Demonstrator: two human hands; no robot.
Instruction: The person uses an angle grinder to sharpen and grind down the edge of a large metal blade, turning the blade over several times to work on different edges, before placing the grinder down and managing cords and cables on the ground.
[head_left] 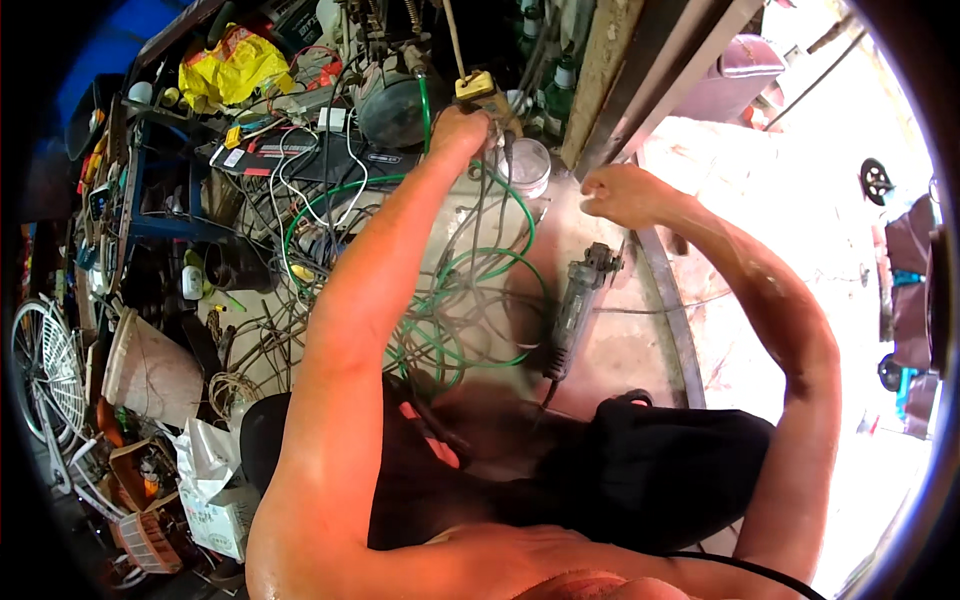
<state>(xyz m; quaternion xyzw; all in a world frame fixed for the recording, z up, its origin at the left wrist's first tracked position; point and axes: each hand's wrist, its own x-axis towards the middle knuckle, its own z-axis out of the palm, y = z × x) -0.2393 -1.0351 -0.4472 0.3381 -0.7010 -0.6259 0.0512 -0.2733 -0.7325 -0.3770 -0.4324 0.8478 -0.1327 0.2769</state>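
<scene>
My left hand (462, 135) reaches far forward, closed at a worn yellow block-shaped thing (478, 86) with cables hanging below it. What the fingers grip is hidden. My right hand (632, 196) hovers empty by the door frame, fingers loosely curled, with a gap between thumb and forefinger. Below it an angle grinder (575, 310) lies on the concrete floor, its head pointing away from me and its cord trailing toward my legs. A green hose (520, 258) and grey cables (455, 300) lie tangled between my arms. Near my left hand stands a small white tub (528, 168).
A metal door frame (660, 90) rises ahead on the right, with a sill strip (675, 325) along the floor. To the left are a yellow plastic bag (232, 66), a bucket (150, 368), a white bag (210, 470) and a spoked wheel (50, 365). Green bottles (560, 85) stand at the back.
</scene>
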